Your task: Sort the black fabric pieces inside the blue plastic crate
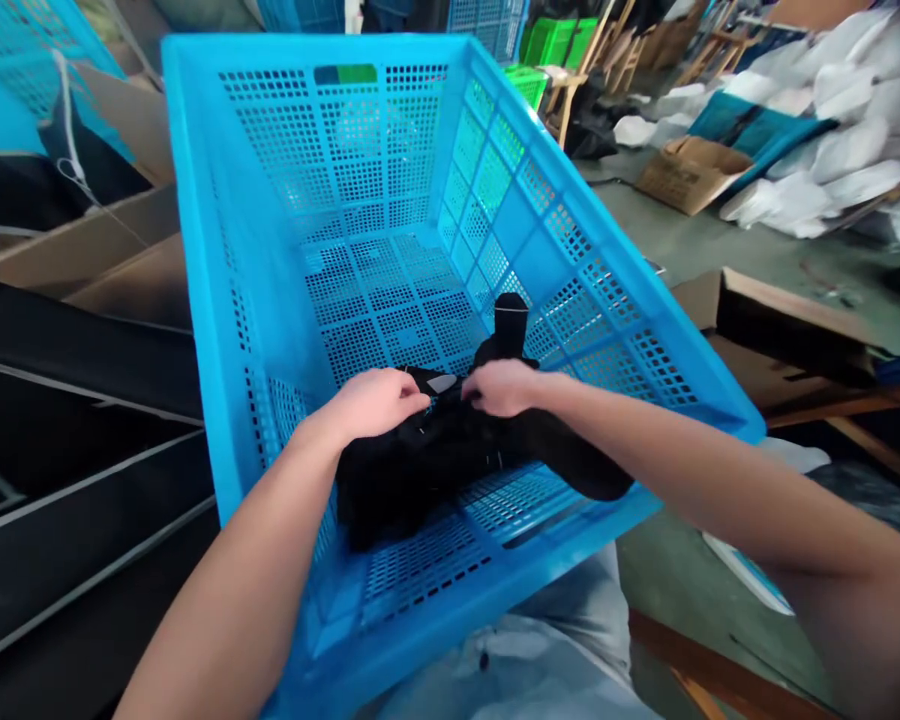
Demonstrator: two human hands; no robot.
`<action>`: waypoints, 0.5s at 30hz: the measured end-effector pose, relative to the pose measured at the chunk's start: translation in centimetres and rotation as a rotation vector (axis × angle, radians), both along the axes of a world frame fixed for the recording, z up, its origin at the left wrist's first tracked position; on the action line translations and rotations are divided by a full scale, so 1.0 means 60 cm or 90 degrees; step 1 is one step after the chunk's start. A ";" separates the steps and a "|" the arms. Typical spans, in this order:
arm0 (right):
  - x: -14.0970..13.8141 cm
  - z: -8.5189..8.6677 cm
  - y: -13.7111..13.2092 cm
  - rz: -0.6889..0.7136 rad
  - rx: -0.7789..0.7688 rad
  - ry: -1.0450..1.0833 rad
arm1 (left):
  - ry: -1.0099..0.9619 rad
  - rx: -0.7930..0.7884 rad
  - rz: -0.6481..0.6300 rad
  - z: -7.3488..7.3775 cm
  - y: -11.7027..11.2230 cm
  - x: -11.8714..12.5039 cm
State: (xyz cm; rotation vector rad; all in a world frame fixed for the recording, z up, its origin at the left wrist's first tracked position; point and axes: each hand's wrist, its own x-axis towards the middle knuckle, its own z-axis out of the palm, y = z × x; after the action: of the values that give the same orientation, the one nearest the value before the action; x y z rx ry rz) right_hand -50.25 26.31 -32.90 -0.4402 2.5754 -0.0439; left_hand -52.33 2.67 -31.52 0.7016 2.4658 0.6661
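A blue perforated plastic crate tilts across the view, and a crumpled black fabric item lies on its floor. A tube-shaped part of the fabric stands up toward the far side. My left hand pinches the fabric at its top edge, and my right hand grips it a short way to the right. Between my hands shows a small white tag. What kind of garment this is cannot be told from the folds.
Black panels and cardboard sheets stack along the left. Past the crate lie white sacks, a cardboard box and wooden frames on a grey-green floor. Light trousers show below the crate.
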 end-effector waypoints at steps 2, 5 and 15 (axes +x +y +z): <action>-0.025 0.071 0.005 -0.033 -0.069 0.120 | -0.213 0.090 -0.011 0.005 0.006 0.007; -0.011 0.148 -0.026 -0.065 -0.169 0.291 | -0.415 0.295 0.143 0.017 0.014 0.010; 0.033 0.032 -0.101 0.003 -0.612 0.171 | -0.279 0.802 0.692 0.029 -0.002 -0.033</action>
State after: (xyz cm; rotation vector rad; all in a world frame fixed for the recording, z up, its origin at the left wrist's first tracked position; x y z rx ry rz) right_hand -48.29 20.28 -30.99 -0.8243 2.6523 -1.3282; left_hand -54.30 2.57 -29.77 -0.5295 1.5884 2.4811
